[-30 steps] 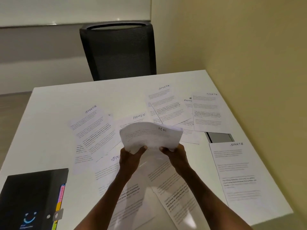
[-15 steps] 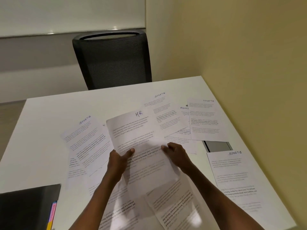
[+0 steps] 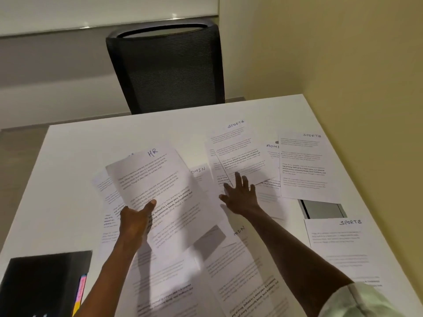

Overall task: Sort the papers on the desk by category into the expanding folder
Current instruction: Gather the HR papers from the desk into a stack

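My left hand (image 3: 135,221) grips the lower left edge of a sheet headed HR (image 3: 160,188), held tilted above the white desk (image 3: 68,161). With fingers spread, my right hand (image 3: 240,194) reaches over the papers at centre right, just below a sheet headed SPORTS (image 3: 238,149); whether it touches them is unclear. Other sheets headed ADMIN (image 3: 200,173) and SPORTS (image 3: 304,165) lie scattered and overlapping. The black expanding folder (image 3: 43,284) with coloured tabs sits at the near left corner.
A black mesh chair (image 3: 167,69) stands at the desk's far side. A yellow wall (image 3: 343,65) runs along the right edge. A dark flat object (image 3: 322,209) lies partly under papers at the right. Another SPORTS sheet (image 3: 341,243) lies near the right edge.
My right hand has let go of the HR sheet and moved forward and right over the papers. My left hand alone now holds the sheet, shifted left.
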Tool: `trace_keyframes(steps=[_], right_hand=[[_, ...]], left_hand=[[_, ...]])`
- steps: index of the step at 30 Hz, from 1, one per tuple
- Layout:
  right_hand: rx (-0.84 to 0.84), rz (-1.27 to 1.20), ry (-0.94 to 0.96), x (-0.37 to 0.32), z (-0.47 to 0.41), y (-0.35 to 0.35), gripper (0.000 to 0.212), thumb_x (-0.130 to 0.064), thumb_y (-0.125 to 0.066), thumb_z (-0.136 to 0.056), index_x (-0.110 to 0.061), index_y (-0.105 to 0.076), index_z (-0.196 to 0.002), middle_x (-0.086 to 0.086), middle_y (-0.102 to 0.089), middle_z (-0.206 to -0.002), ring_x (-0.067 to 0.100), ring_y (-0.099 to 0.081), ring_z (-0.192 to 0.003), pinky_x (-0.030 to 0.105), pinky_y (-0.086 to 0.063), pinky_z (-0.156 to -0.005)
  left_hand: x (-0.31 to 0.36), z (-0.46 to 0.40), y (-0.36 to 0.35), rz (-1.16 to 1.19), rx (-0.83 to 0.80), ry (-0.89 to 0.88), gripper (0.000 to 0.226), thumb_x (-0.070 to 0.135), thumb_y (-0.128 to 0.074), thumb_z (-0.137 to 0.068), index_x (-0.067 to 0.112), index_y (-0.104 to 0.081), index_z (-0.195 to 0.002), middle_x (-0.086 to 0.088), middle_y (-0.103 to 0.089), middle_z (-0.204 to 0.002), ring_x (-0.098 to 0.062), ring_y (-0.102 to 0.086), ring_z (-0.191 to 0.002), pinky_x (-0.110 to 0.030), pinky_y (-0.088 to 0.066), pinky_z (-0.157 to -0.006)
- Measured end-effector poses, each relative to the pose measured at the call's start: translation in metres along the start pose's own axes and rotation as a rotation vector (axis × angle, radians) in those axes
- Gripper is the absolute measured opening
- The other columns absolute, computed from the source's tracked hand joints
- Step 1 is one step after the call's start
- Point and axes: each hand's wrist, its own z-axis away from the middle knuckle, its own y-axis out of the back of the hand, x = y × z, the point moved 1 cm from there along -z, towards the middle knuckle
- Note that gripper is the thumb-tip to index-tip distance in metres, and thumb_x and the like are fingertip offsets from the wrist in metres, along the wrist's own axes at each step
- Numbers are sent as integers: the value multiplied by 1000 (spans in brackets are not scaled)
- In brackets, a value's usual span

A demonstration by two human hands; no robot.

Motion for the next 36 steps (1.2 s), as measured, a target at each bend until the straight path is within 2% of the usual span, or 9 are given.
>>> trace_keyframes(steps=[5,10,13,15,17,20,23,32,36], right_hand=[[-161,10,39,-20,4,-26,60,-54,-27,-100,-35,-12,-154,3,19,-162,31,18,-148,58,7,-117],[-65,-269,194,-31,-1,-13,51,-35,-46,-100,-22,-37,-148,6,-23,-160,27,-23,-146,47,-21,-118],[269,-467,-22,-12,-7,1,46,-36,-48,-99,-15,-46,-139,8,-41,-150,25,-36,-137,43,-35,-112],[374,-406,-255,10,-16,11,57,-42,-54,-94,-9,-40,-139,15,-40,-143,30,-39,-129,42,-41,-103],[319,-373,-459,29,-25,20,76,-49,-62,-88,-3,-32,-141,21,-37,-138,35,-39,-125,44,-42,-99],[177,-324,-571,45,-38,25,96,-56,-69,-79,1,-25,-142,23,-34,-138,37,-36,-128,46,-42,-99],[155,-256,-582,47,-47,21,94,-53,-76,-74,2,-33,-135,19,-36,-134,33,-39,-124,43,-45,-98],[92,-273,-613,49,-67,31,79,-36,-80,-74,-1,-37,-130,18,-40,-130,34,-43,-121,47,-46,-99],[324,-544,-361,35,-62,29,32,-15,-65,-85,-5,-46,-109,14,-55,-109,29,-58,-101,32,-53,-75]], left_hand=[[-5,-10,5,78,-28,18,31,14,-78,-84,20,-49,-73,3,-31,-53,-8,-26,-44,-21,-26,-48],[-5,-13,5,40,4,-2,35,20,-82,-79,18,-47,-77,-1,-37,-62,-11,-33,-49,-22,-32,-49],[-9,-13,2,52,17,31,36,20,-83,-78,9,-51,-91,3,-33,-53,-8,-30,-37,-16,-32,-43],[-11,-10,-2,22,7,45,38,19,-80,-82,6,-46,-73,5,-31,-43,-5,-28,-32,-13,-31,-39],[-12,-7,-3,15,-4,64,43,21,-81,-79,4,-43,-67,6,-29,-41,-3,-28,-30,-12,-31,-37],[-7,-1,-6,-38,-34,58,85,31,-87,-74,-31,-39,-108,2,-32,-50,-10,-31,-38,-27,-37,-38],[-1,1,-17,-57,-40,65,50,28,-85,-75,10,-41,-60,3,-28,-44,-9,-24,-41,-28,-28,-45],[8,-6,-37,-25,-57,-19,44,24,-81,-81,21,-39,-66,0,-37,-53,-10,-33,-51,-27,-32,-54],[11,-5,-27,58,-45,-20,41,19,-80,-79,22,-42,-66,8,-31,-43,-8,-25,-35,-18,-25,-45]])
